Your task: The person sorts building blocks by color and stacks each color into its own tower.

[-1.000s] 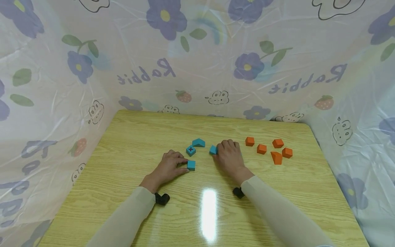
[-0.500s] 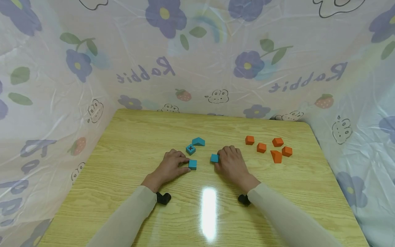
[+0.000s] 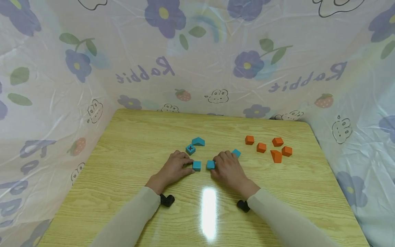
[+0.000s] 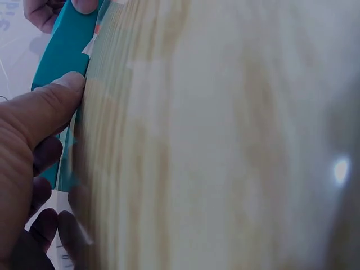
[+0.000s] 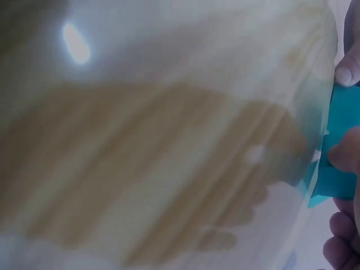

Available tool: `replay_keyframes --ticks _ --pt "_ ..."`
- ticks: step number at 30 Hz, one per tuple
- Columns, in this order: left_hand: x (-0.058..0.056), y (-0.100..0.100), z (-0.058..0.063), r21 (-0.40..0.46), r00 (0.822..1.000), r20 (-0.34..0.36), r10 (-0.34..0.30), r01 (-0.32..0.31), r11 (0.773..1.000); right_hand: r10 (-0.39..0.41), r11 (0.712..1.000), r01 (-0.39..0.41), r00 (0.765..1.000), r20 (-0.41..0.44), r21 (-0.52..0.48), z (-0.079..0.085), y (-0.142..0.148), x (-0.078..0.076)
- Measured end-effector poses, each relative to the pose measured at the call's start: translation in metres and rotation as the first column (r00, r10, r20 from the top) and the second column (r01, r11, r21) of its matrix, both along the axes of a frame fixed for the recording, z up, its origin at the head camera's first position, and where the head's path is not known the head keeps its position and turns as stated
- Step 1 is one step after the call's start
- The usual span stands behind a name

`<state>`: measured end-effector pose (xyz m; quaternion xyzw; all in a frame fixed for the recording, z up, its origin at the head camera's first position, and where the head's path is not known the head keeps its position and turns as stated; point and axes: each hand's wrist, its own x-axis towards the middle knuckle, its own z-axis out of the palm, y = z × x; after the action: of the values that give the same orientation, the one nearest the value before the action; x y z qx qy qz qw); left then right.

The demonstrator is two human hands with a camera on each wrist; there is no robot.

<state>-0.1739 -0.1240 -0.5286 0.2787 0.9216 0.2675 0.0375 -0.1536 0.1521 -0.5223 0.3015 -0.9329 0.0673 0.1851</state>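
Note:
In the head view my left hand (image 3: pixel 173 168) pinches a blue cube (image 3: pixel 196 166) between thumb and fingers. Facing it across a narrow gap, another blue cube (image 3: pixel 211 165) is held by my right hand (image 3: pixel 229 169). The left wrist view has my left thumb on its teal-looking block (image 4: pixel 61 64), with the other hand's fingertips at the top. A blue cube marked with an X (image 3: pixel 190 149) and a blue triangular block (image 3: pixel 198 141) lie just behind the left hand. Past the right hand's knuckles another blue block (image 3: pixel 236 153) shows, partly hidden.
Several orange blocks (image 3: pixel 261 148) lie to the right on the wooden table (image 3: pixel 139 133), among them a wedge-shaped orange block (image 3: pixel 276 156). A patterned cloth (image 3: pixel 197 72) stands around the table's back and sides. Light glares on the tabletop in front.
The right hand has brought its blue cube towards me and a little left. My left hand has slid its cube slightly right, narrowing the gap. A blue block behind the right hand has come into view.

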Motion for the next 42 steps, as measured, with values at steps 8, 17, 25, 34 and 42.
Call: replay_keyframes --ticks 8,17,25,34,42 --pt "0.001 0.004 -0.001 0.002 1.000 -0.009 -0.006 0.006 1.000 0.019 1.000 -0.019 1.000 -0.001 -0.006 0.000 -0.009 0.002" --pt "0.002 0.006 -0.002 -0.005 1.000 -0.024 -0.002 0.002 1.000 0.029 1.000 -0.028 1.000 0.011 -0.010 -0.001 -0.013 0.003" --pt "0.001 0.007 -0.005 -0.015 0.999 -0.037 -0.010 0.010 1.000 0.027 1.000 -0.027 1.000 -0.011 -0.009 -0.002 -0.015 0.004" --pt "0.001 0.005 -0.005 -0.004 1.000 -0.025 -0.009 0.009 1.000 0.020 1.000 -0.020 1.000 0.015 -0.003 -0.002 -0.012 0.004" --pt "0.001 0.006 -0.004 -0.013 0.997 -0.080 -0.020 0.019 1.000 0.042 0.999 -0.042 0.999 -0.025 -0.008 -0.005 -0.011 0.002"
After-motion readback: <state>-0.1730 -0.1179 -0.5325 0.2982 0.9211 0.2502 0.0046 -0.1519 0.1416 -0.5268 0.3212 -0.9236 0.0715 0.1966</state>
